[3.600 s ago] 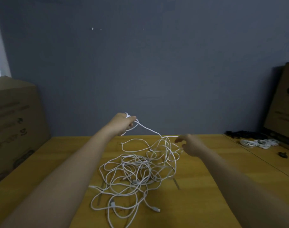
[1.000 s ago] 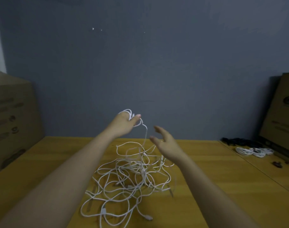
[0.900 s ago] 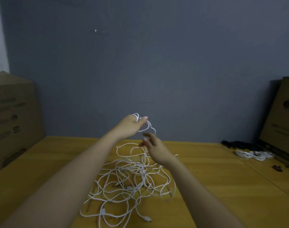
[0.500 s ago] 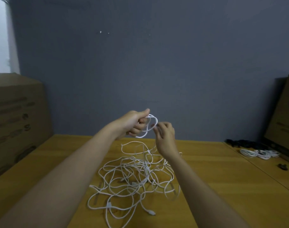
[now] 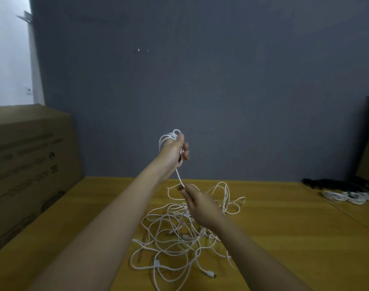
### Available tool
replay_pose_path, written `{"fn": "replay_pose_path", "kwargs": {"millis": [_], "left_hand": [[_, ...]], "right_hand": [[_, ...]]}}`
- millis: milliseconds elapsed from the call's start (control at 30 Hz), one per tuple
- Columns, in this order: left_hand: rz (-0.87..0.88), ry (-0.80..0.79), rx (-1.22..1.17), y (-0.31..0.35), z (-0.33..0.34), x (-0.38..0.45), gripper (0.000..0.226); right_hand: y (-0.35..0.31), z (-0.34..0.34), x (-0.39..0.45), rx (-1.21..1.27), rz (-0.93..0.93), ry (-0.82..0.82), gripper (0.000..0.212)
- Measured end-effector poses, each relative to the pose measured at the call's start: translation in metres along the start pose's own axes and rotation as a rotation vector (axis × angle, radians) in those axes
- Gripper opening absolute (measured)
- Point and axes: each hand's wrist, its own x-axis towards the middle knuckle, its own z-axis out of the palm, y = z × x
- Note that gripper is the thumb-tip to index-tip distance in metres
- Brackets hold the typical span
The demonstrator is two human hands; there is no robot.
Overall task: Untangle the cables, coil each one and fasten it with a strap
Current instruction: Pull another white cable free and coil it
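Head view. Left hand (image 5: 175, 150): raised, fingers wrapped round a small coil (image 5: 169, 137) of white cable, keeping finished loops together. Right hand (image 5: 197, 201): lower, pinching the strand beneath to feed slack. Tangle (image 5: 179, 234): loose on wooden table (image 5: 284, 238), awaiting sorting.

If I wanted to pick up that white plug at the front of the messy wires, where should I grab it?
Pinch the small white plug by its two long sides, coming straight down from above. It lies flat on the yellow wooden table at the near edge of the tangled white cables, with its tip pointing away from the pile, so nothing seems to cover it. Its thin wire would likely slip between your fingers.
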Motion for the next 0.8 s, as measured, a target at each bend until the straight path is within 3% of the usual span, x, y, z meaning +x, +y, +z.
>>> {"fn": "replay_pose_path", "kwargs": {"millis": [67, 133, 267, 367, 433, 533, 634, 800], "left_hand": [[0.088, 0.07, 0.434, -0.016, -0.006, 0.007, 0.042], [0.12, -0.039, 0.74, -0.031, -0.012, 0.008, 0.039], [-0.003, -0.34, 1.002, -0.043, -0.019, 0.006, 0.054], [-0.064, -0.46, 0.998, -0.044, -0.012, 0.002, 0.064], [-0.158, -0.519, 0.873, -0.043, -0.007, -0.003, 0.065], [-0.28, -0.603, 0.699, -0.037, -0.001, -0.009, 0.069], [-0.323, -0.669, 0.602, -0.032, 0.003, -0.008, 0.069], [-0.28, -0.705, 0.558, -0.026, -0.006, -0.006, 0.061]], "right_hand": [[-0.002, -0.003, 0.0, -0.16, -0.089, 0.023, 0.025], [-0.002, -0.013, 0.001, -0.319, -0.142, 0.07, 0.022], [0.009, -0.052, 0.004, -0.212, -0.05, 0.204, 0.016], [0.013, -0.072, 0.011, -0.087, -0.111, 0.284, 0.02], [0.012, -0.079, 0.014, 0.046, -0.088, 0.303, 0.03], [0.008, -0.083, 0.013, 0.309, 0.017, 0.109, 0.045], [0.006, -0.08, 0.011, 0.454, 0.001, -0.116, 0.043], [0.014, -0.075, 0.007, 0.642, 0.05, -0.152, 0.027]]}}
